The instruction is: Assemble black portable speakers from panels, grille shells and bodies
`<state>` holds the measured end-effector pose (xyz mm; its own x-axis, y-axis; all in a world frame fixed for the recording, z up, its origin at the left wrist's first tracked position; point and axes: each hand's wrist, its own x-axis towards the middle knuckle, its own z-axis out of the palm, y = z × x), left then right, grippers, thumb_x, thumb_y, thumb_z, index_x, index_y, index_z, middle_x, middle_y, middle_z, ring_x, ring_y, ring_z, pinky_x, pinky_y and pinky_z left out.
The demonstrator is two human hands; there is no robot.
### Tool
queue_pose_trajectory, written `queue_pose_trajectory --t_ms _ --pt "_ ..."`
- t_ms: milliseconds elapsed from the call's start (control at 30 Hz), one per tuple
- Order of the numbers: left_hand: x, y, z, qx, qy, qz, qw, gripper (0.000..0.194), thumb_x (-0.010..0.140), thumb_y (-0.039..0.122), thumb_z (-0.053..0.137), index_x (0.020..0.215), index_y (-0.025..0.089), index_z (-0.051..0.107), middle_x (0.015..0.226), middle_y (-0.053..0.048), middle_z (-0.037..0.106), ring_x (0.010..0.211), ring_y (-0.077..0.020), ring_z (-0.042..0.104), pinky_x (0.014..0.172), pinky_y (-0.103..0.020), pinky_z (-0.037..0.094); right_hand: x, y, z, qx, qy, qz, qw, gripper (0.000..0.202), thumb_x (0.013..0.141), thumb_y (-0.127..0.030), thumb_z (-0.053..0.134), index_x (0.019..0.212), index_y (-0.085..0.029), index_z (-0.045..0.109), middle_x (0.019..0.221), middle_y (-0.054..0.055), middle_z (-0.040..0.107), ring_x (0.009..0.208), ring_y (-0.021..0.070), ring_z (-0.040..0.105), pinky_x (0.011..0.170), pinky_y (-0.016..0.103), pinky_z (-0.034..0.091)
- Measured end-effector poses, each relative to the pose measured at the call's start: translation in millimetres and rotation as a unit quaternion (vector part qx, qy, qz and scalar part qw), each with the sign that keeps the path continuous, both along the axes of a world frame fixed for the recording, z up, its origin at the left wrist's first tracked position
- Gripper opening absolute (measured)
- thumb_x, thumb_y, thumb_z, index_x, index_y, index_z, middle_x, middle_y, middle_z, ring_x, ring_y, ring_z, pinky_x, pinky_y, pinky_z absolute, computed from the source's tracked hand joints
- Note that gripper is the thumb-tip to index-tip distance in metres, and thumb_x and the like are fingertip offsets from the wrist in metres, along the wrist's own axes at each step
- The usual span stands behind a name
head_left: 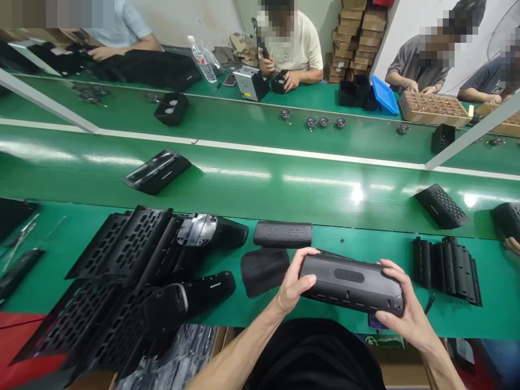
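Left to right, the left hand (296, 281) is closed on the left end of a long black casing (325, 281), thumb on the front face and fingers over the top; the casing spans the space between the palms, an oval recess midway along its front, and the right hand (406, 300) grips the other end, fingers over its upper corner and thumb at the lower edge. The casing is held over the near edge of the green tabletop (365, 246), right of its middle. The casing's back and the contact of the fingers behind it are hidden. At the tabletop's near left corner, perforated black panels (134, 244) overlap so closely that their number cannot be told, and some jut past the near edge. A dark sheet (264, 271) lies beside the left hand, its material hard to make out. Behind the casing, a thin dark strip (331, 253) is mostly covered; under its right end only part of a dark blue object (376, 323) shows. Toward the tabletop's right end, curved black panels (444, 268) stand tightly packed, and beyond them another person's hand (514, 245) is cut off by the frame.
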<state>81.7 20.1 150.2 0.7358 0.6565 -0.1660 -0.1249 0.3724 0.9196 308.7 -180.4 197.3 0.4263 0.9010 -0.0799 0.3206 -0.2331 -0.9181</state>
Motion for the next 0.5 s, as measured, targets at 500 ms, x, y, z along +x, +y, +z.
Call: queue_pose_trajectory --t_ms 500 --pt "-39 -2 -80.0 0.086 0.476 0.164 0.86 0.038 0.096 0.055 0.048 0.09 0.02 0.062 0.084 -0.006 0.07 0.082 -0.022 0.067 0.074 -0.031 0.05 140 171 -106.2 0.062 0.345 -0.389 0.852 0.044 0.065 -0.042 0.078 0.099 -0.026 0.056 0.094 -0.001 0.068 0.079 0.0203 0.065 0.076 0.047 0.056"
